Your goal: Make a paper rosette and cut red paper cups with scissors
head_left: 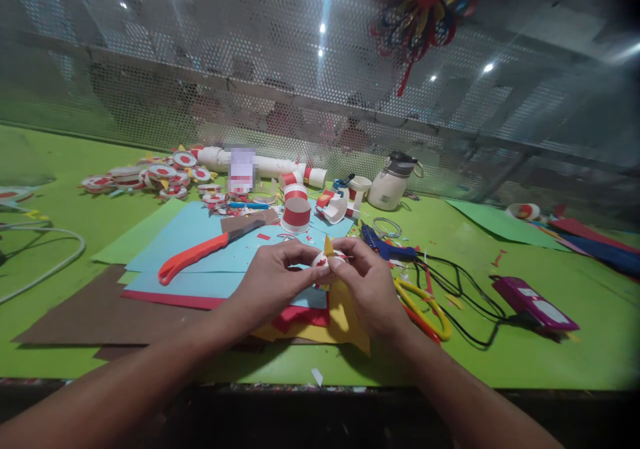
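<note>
My left hand (273, 282) and my right hand (367, 282) meet over the middle of the green table (75, 209). Both pinch a small white paper cup piece (327, 260) with red marks and a yellow paper point sticking up from it. Under my hands lie stacked sheets of coloured paper (190, 242): blue, red, yellow and brown. An orange-handled knife (200, 254) rests on the blue sheet to the left. A white cup with a red band (297, 215) stands upside down just beyond my hands.
Red-and-white paper discs (150, 177) and white cups lie at the back left. A white bottle (393, 182), a blue glue gun (383, 244), yellow scissors (425, 302), black cables and a purple device (535, 302) sit right. A perforated metal screen backs the table.
</note>
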Demonstrator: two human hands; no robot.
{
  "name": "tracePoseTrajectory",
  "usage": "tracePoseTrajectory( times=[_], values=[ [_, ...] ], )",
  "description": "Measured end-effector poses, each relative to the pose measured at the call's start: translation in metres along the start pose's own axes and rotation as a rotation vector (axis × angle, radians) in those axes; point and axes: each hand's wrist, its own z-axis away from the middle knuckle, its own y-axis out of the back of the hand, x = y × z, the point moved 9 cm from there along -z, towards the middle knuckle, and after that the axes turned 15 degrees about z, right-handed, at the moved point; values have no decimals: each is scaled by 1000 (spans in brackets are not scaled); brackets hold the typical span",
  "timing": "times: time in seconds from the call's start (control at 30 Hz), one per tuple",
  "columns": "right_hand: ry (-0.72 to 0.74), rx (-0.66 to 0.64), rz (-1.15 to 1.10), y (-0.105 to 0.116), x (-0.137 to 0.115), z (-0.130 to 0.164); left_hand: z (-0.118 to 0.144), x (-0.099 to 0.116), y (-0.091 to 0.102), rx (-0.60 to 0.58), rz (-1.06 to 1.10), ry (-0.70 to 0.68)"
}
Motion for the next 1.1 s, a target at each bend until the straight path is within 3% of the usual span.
tracePoseTrajectory(
  times=[0.5,0.73,1.1],
  values=[
    [60,-117,-92,5,-4,1,-2,6,-2,-94,13,-32],
    [93,-133,-60,6,-9,6,1,20,-3,-95,-141,-134],
    [156,-132,-22,8,-21,8,16,47,-10,-121,-315,-406]
  ],
)
